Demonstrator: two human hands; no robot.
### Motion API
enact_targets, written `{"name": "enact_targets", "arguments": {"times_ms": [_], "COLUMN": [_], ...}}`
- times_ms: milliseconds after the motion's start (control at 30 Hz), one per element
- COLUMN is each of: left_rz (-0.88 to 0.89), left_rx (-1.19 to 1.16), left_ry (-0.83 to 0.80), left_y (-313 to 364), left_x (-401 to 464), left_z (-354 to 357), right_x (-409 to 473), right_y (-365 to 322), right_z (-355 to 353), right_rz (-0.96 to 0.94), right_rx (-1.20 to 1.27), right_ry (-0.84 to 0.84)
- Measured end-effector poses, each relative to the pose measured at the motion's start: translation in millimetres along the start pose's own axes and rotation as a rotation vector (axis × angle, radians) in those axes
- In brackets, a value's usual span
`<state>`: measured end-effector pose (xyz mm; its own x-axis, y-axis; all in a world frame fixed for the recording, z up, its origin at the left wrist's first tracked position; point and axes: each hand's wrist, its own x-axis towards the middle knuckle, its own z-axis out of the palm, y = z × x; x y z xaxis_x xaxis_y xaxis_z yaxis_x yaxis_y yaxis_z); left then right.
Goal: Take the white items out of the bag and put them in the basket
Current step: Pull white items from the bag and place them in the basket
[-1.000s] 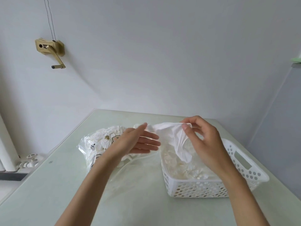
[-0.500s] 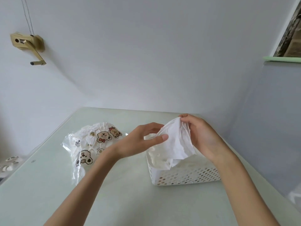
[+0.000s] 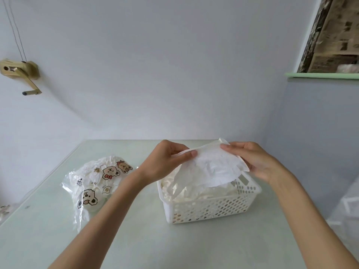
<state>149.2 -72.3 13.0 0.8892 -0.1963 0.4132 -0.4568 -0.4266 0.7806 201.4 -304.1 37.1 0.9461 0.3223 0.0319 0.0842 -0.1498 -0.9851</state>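
Head view: left hand (image 3: 165, 162) and right hand (image 3: 250, 160) each pinch an edge of one white sheet (image 3: 211, 167), held spread directly above the perforated basket (image 3: 209, 208). Judged light, limp, tear-prone (tissue-like); hold the edges. Printed bag (image 3: 93, 183) lies left of the grip.

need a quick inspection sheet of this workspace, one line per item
surface: pale green table.
job's things: white sheet held over white basket, which holds more white items; printed bag lies left of it.
clutter: nothing seen.
hands: left hand and right hand each pinch an edge of the sheet.
cables: two thin cords above a wall crank.
surroundings: grey walls, green ledge at upper right.
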Motion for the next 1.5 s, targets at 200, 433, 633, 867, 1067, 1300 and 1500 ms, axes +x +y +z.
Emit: {"name": "enact_targets", "arguments": {"times_ms": [200,433,633,867,1067,1300,1500], "left_rz": [-0.005,-0.014,0.030,-0.022,0.092,-0.190,-0.066], "left_rx": [-0.033,-0.175,0.051,0.508,0.396,0.603,1.038], "left_ry": [0.005,0.256,0.468,0.431,0.326,-0.160,-0.279], "left_y": [0,18,14,-14,-7,-61,-91], "left_x": [16,32,39,22,-14,32,61], "left_z": [16,49,68,33,-21,1,43], "right_x": [12,13,27,18,-7,30,54], "right_y": [2,-10,-5,4,-2,59,94], "right_z": [-8,14,6,6,50,28,1], "right_rz": [-0.211,-0.627,-0.563,-0.726,-0.668,-0.059,-0.003], "right_rx": [0.012,-0.045,-0.028,-0.859,-0.434,-0.566,-1.000], "right_ry": [0.164,0.563,0.625,0.630,0.381,0.164,0.229]}}
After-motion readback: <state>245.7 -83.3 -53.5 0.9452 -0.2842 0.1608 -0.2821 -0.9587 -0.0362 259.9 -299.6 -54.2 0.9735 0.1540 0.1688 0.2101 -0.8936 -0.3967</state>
